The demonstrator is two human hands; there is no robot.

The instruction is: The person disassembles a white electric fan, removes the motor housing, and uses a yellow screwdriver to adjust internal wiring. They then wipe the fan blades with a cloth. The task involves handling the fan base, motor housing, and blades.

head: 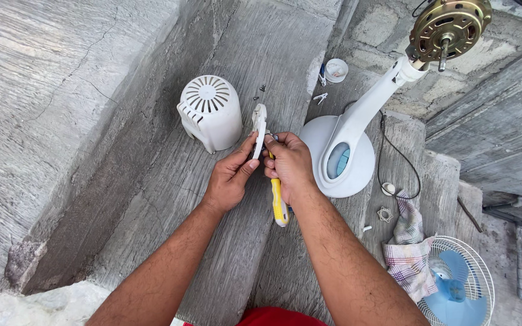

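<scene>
Nearest the camera, a strip of red cloth (276, 316) is cut off by the bottom edge, too little showing to say what it is. Both forearms reach out over the concrete step (152, 181). The right hand (290, 164) has its grip clenched round a tool with a yellow handle (279, 205); the handle hangs below the fist, but the working end is buried between the fingers, so its kind stays unclear. The left hand (231, 178) pinches a narrow white plastic part (260, 125) upright, thumb pressed on its lower edge, right against the right hand. Low right, a fan grille with blue blades (457, 284) is clipped by the frame, a checked rag (409, 253) beside it. Just beyond the hands stands a white vented motor cover (209, 111), with tiny dark screws (260, 92) near it, hard to count. To the right, the white fan stand (348, 145) rises to a bare brass-coloured motor (448, 27). Farthest, a small white cap (336, 70).
</scene>
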